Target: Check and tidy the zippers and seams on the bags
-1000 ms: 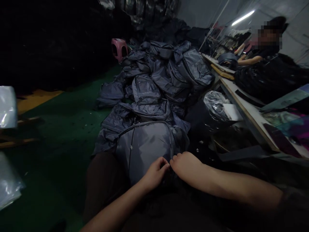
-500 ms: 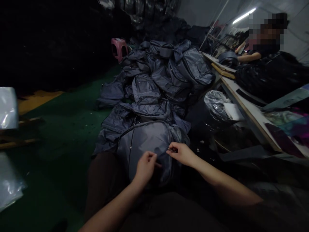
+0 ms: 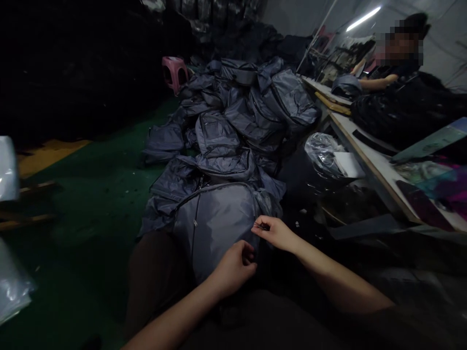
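Observation:
A dark grey backpack (image 3: 226, 209) lies before me against my legs, its front panel up and a zip with a small puller running down its left part. My right hand (image 3: 275, 232) is closed in a pinch at the bag's right edge. A small dark thing shows between those fingers, too small to name. Lower down, my left hand (image 3: 236, 267) is over the bag's lower right part, fingers loosely curled and thumb apart from them. Nothing shows in it. Whether its fingertips touch the fabric, I cannot tell.
More grey backpacks (image 3: 219, 133) lie heaped beyond. A pink stool (image 3: 175, 73) stands behind them on the green floor (image 3: 98, 204). At right, a long table (image 3: 379, 177) carries dark bags, with a plastic-wrapped bundle (image 3: 323, 150) beside it. Another person (image 3: 399, 70) works behind it.
My left hand has moved down and right across the bag, its thumb now apart from the curled fingers. My right hand keeps its pinch at the edge. The view has shifted slightly.

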`<action>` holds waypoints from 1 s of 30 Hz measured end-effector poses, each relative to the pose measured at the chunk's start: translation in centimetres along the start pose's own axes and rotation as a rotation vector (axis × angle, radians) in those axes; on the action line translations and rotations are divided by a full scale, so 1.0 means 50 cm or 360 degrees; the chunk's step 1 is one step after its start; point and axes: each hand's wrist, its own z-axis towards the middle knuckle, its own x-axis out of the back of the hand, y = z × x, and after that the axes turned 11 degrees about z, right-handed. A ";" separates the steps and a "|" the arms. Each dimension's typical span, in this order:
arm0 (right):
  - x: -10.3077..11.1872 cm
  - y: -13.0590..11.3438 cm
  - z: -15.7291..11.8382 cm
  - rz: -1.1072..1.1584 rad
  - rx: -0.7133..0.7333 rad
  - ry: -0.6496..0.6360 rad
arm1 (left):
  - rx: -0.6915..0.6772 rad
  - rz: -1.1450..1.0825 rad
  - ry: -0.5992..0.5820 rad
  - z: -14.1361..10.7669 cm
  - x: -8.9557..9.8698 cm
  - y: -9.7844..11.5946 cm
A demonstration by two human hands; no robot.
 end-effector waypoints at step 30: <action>0.054 -0.155 -0.018 -0.1012 0.0109 -0.0805 | 0.0080 -0.0513 -0.0092 0.018 0.011 -0.030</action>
